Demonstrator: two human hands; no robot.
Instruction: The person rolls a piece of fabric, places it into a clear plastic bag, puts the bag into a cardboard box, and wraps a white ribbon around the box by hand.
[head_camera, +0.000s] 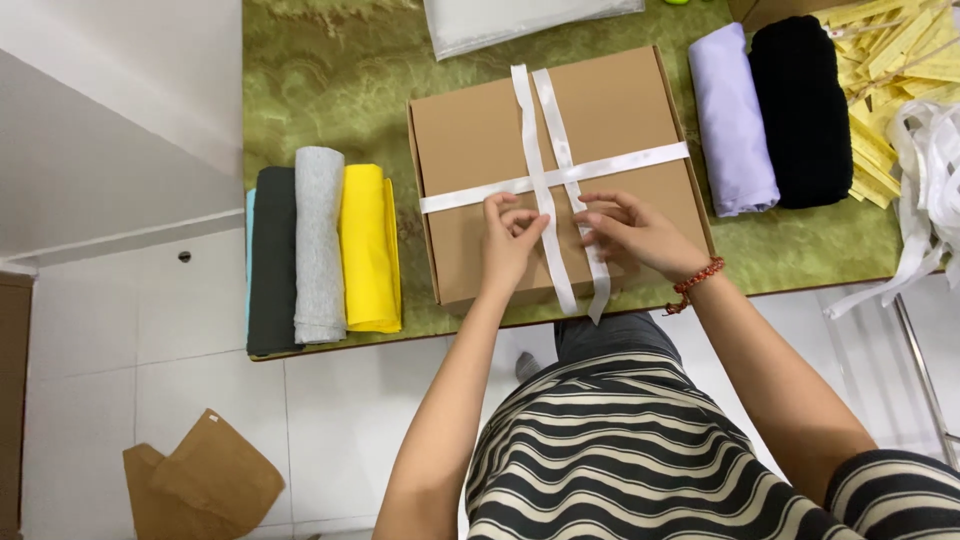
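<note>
Head view: white tiled floor (150, 330) seen at left, green table (330, 90) bearing rolled cloths (320, 245). Cardboard box (550, 150) sits centre; white ribbon (545, 180) pinched by left hand (508, 240) and right hand (630, 232), fingers closed on it.

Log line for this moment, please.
left hand: pinching white ribbon | right hand: on ribbon | cardboard box: closed, ribbon crossed on lid

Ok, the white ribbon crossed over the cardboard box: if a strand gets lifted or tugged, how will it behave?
The white ribbon is probably floppy: its loose ends drape over the cardboard box front edge. It looks smooth, so it may slide across the lid when pulled. Both the left hand and right hand pinch it near the crossing, suggesting it won't hold shape alone.
</note>
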